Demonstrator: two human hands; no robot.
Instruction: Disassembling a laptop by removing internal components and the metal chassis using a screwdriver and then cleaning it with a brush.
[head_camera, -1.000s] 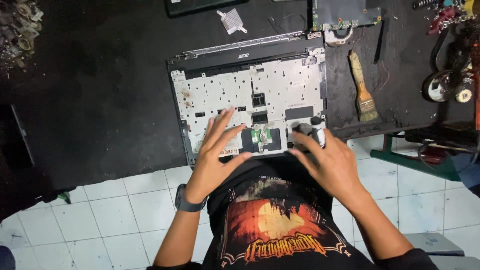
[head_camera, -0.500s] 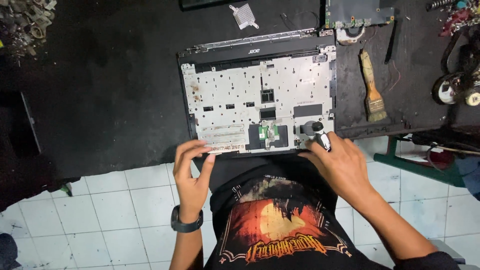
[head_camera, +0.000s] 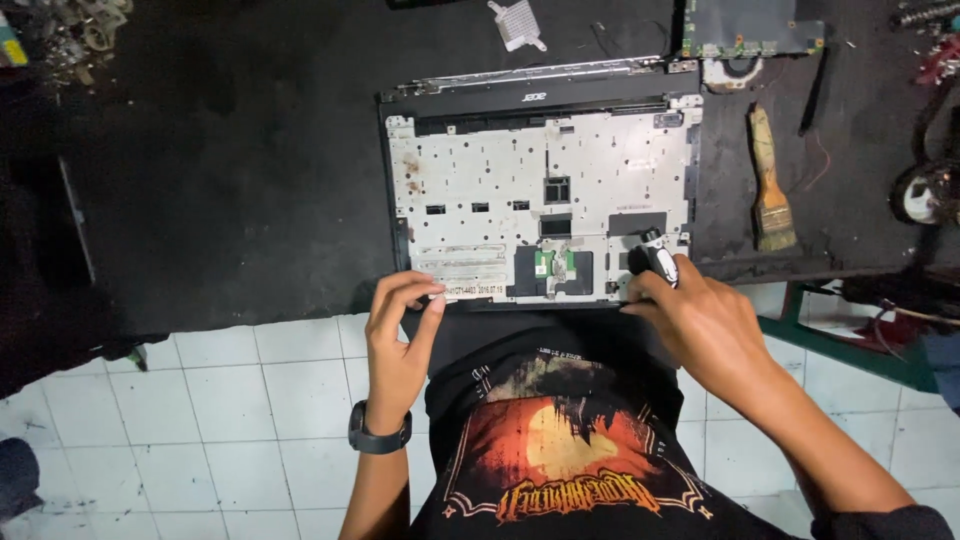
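An opened laptop case (head_camera: 540, 190) lies upside down on the dark workbench (head_camera: 240, 170), its silver metal keyboard plate showing. A small green circuit board (head_camera: 553, 263) sits in a black recess near the front edge. My left hand (head_camera: 400, 335) grips the case's front left edge with curled fingers. At the front right corner, my right hand (head_camera: 705, 325) holds a small black and white tool (head_camera: 655, 258) against the case.
A wooden-handled paintbrush (head_camera: 770, 185) lies right of the laptop. A circuit board (head_camera: 752, 28) and a metal heatsink (head_camera: 518, 24) rest at the back. Loose parts pile at the back left (head_camera: 75, 30). White floor tiles (head_camera: 220, 420) lie below the bench edge.
My left hand came off the middle of the plate and drew back to the front left edge. My right hand stayed at the front right corner. The view shifted slightly.
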